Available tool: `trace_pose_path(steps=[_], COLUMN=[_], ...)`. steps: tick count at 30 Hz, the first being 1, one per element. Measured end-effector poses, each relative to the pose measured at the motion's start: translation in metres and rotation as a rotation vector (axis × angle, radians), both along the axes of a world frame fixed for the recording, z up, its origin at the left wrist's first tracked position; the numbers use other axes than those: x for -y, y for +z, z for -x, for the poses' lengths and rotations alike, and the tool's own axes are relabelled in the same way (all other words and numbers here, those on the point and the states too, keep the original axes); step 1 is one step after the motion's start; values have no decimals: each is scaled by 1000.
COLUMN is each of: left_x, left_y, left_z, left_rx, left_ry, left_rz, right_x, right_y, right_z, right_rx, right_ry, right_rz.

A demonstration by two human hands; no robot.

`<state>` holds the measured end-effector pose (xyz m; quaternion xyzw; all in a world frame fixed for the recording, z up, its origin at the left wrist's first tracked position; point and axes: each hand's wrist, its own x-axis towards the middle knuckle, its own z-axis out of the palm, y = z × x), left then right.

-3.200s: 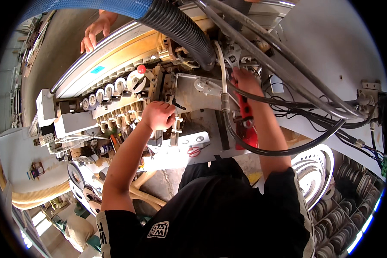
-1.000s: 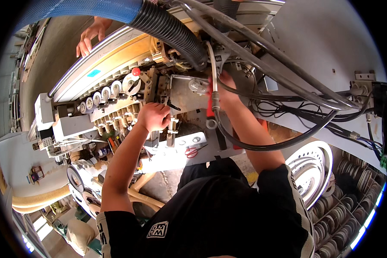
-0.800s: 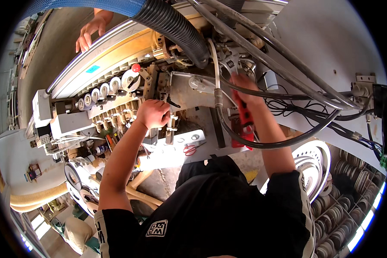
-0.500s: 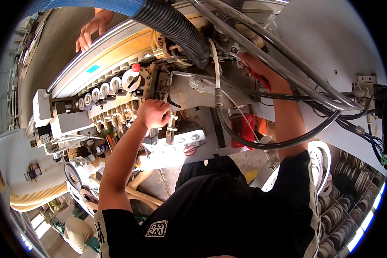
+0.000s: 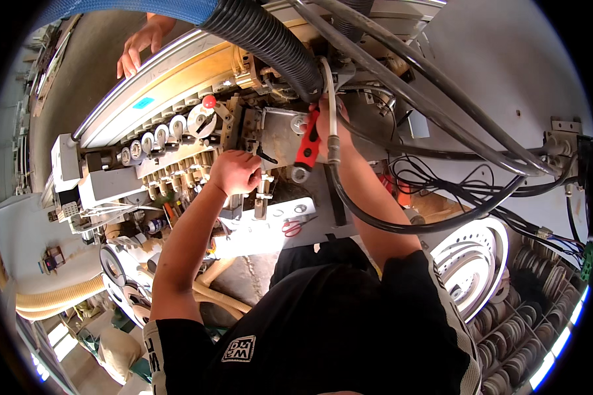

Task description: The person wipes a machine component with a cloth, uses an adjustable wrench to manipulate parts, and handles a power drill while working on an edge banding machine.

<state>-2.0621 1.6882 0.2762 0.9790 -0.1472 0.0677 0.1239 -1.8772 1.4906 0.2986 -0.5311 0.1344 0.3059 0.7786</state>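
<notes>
My right hand (image 5: pixel 329 122) is closed around the red and black handle of an adjustable wrench (image 5: pixel 307 148). The ring-shaped metal end of the handle points toward me; its jaw end is hidden behind my hand and the thick black hose. A pale tube (image 5: pixel 331 99) with a metal fitting passes in front of that hand. My left hand (image 5: pixel 236 173) rests with curled fingers on the machine, beside a small black lever (image 5: pixel 265 156) and a metal clamp post (image 5: pixel 262 197). What its fingers hold, if anything, is hidden. A row of rollers (image 5: pixel 161 138) runs left of it.
Red-handled scissors (image 5: pixel 292 228) lie on a white plate near me. A ribbed black hose (image 5: pixel 263 46) and several dark cables (image 5: pixel 441 92) cross above the work area. A co-worker's hand (image 5: pixel 138 49) rests on the far rail. White reels (image 5: pixel 471 263) stand at my right.
My right hand has moved left and toward me, bringing the wrench from the far right to the middle beside the hose. My left hand stays in place.
</notes>
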Motion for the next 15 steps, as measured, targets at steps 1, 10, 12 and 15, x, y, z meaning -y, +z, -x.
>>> trace_pose_path(steps=[1, 10, 12, 15], left_x=[1, 1, 1, 2], left_y=[1, 2, 0, 0], left_z=[0, 1, 0, -2], left_rx=[-2, -19, -25, -18], left_ry=[0, -4, -8, -12], left_rz=[-8, -4, -6, -5], right_x=[-5, 111, 127, 125], right_y=[9, -2, 9, 21], right_z=[0, -20, -44, -90], right_rx=[-54, 323, 346, 334], right_ry=[-40, 321, 450, 592], right_rz=[-16, 350, 484, 622])
